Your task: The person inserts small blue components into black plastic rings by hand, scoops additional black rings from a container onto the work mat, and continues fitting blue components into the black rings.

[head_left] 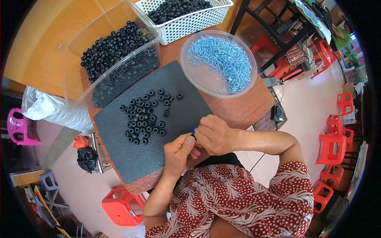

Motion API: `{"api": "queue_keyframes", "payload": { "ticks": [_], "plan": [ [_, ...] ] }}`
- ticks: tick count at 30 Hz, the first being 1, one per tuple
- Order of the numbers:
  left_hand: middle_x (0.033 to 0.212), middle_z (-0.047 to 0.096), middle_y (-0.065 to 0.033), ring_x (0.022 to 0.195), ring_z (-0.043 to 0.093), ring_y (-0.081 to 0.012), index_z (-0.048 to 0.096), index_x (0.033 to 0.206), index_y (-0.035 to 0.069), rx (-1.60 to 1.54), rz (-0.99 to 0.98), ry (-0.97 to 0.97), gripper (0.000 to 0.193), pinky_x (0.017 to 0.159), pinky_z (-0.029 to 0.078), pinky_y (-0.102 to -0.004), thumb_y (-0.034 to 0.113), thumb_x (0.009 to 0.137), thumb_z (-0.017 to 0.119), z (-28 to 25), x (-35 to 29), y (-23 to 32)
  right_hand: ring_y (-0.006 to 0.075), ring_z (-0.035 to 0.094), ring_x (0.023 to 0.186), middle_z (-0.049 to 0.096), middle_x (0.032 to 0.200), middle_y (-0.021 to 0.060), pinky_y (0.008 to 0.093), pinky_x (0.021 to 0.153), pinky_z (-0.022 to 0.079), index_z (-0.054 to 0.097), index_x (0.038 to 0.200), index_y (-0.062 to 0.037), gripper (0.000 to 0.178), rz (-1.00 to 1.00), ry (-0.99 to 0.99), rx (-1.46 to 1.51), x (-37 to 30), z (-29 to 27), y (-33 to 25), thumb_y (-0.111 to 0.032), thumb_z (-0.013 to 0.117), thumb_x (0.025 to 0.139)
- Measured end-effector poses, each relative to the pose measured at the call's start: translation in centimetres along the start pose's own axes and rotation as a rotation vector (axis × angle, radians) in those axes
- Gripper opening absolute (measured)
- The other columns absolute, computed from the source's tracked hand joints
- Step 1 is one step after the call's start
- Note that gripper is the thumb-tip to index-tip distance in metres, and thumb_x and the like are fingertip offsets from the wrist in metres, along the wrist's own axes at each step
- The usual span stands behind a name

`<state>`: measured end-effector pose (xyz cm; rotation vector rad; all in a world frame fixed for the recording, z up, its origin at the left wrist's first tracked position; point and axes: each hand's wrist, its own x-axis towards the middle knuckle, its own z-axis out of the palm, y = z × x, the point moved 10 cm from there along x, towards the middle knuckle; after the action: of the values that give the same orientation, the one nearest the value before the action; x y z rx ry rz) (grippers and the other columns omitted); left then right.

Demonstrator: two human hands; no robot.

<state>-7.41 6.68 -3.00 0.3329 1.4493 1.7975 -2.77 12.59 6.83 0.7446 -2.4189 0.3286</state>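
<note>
My left hand [177,154] is closed in a pinch, thumb against fingers, at the near edge of a dark grey mat [152,160]. A small black piece shows at its fingertips, mostly hidden. Touching it, my right hand [214,135] is curled into a fist around a small blue object [193,130], of which only a bit is visible. On the mat beyond my hands lie many loose black ring-shaped plastic pieces [141,117], each with a hole in it. To the right, a round clear shallow tray [198,81] holds a heap of tiny translucent light-blue pieces [222,57].
A clear plastic bin [75,75] of black ring pieces stands at the far left of the brown table [230,109]. Behind it is a white perforated basket [194,25] with more. A white sack [57,109], a red stool [123,206] and stacked red stools [332,148] surround the table.
</note>
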Motion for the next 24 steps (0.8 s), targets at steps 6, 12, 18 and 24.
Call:
{"api": "queue_keyframes", "payload": {
  "ticks": [6,12,18,24],
  "plan": [
    [0.076,0.06,-0.0116,0.067,0.055,-0.027,0.063,0.093,0.001,1.264,0.835,0.456,0.023,0.059,0.044,-0.0333,0.003,0.071,0.07,0.2,-1.7,10.9,0.0262,0.046,0.057,0.043,0.063,0.0086,0.0402,0.05,0.037,0.048,0.067,-0.0044,0.024,0.116,0.142,-0.119,1.9,-5.6,6.7,-0.014,0.07,0.065],
    [0.072,0.051,-0.0103,0.066,0.048,-0.026,0.059,0.089,0.0,1.628,0.848,0.33,0.021,0.059,0.041,-0.0362,0.001,0.069,0.065,0.5,2.4,9.5,0.0333,0.051,0.062,0.049,0.065,0.0164,0.0396,0.054,0.041,0.055,0.069,0.0005,0.024,0.367,0.333,-0.289,6.6,-11.4,18.6,-0.02,0.066,0.076],
    [0.075,0.054,-0.0112,0.07,0.052,-0.0272,0.059,0.089,0.001,1.651,0.809,0.261,0.022,0.061,0.043,-0.0374,0.001,0.068,0.067,1.2,2.9,9.4,0.0422,0.058,0.07,0.06,0.07,0.0251,0.0482,0.065,0.047,0.062,0.069,0.0048,0.03,0.579,0.254,-0.513,11.2,-12.0,29.7,-0.025,0.066,0.068],
    [0.078,0.062,-0.0084,0.072,0.058,-0.0199,0.064,0.089,0.0,0.886,0.71,0.222,0.019,0.065,0.046,-0.0297,-0.004,0.071,0.067,0.0,0.2,12.4,0.0374,0.058,0.068,0.058,0.067,0.0221,0.0459,0.062,0.046,0.059,0.071,0.0018,0.022,0.46,0.24,-0.013,10.2,-9.9,20.9,-0.018,0.066,0.072]
  ]
}}
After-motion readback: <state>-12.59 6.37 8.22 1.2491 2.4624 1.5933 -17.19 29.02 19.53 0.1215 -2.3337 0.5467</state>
